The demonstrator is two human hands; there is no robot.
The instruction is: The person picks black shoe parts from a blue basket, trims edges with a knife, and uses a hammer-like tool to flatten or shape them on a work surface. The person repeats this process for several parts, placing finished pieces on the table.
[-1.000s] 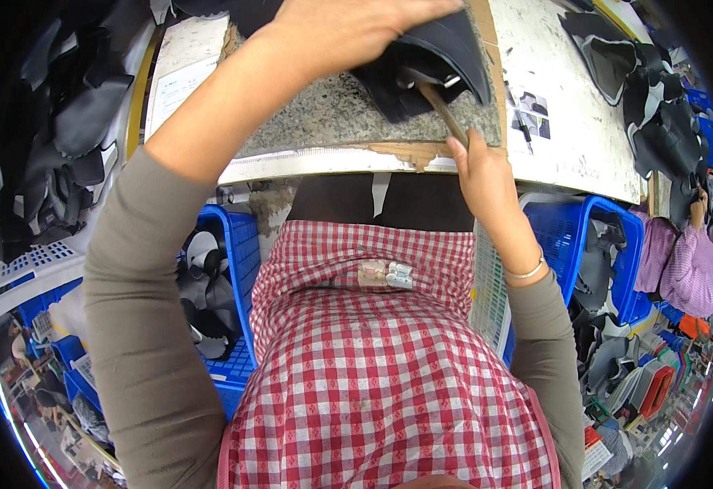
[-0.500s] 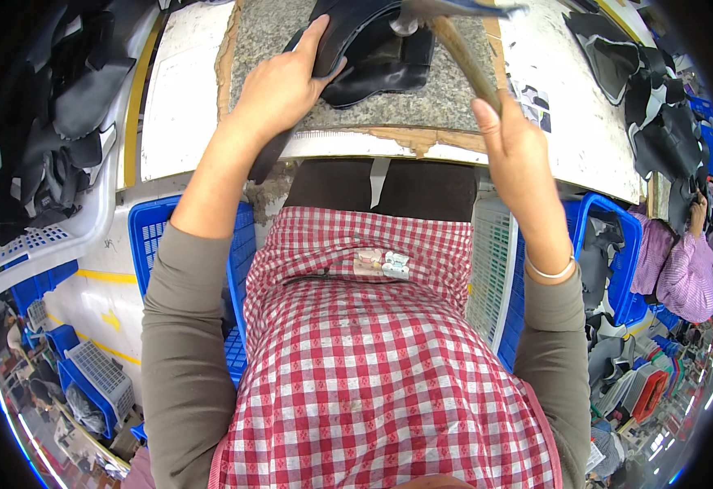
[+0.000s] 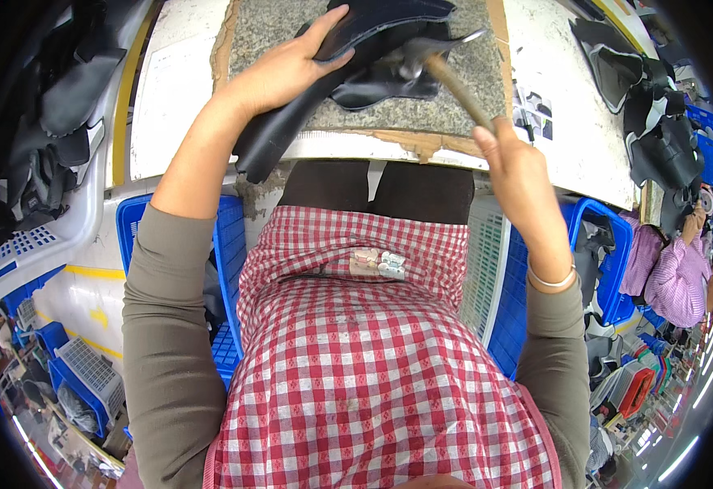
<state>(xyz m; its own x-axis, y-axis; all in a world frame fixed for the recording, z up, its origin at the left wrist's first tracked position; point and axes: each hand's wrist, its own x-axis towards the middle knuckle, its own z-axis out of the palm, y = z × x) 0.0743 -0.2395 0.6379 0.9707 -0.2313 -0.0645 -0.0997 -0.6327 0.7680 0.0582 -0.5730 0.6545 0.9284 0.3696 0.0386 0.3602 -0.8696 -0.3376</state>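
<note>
A black leather piece is folded over on a speckled stone slab, one long part hanging past the table's near edge at the left. My left hand holds it, thumb and index finger stretched over its top; the other fingers are partly hidden. In my closed right hand is the wooden handle of a hammer. Its blurred metal head is over the leather, and I cannot tell whether it touches. Another black leather part lies beneath, to the right of my left hand.
Black leather pieces are heaped on the table's right side. At the left, a white crate holds more. Blue baskets flank my lap, beside a white crate. A person in a checked sleeve works at the far right.
My left hand has shifted slightly left with the leather, and more of its long part now shows at the table's edge. The hammer head has come lower over the leather.
</note>
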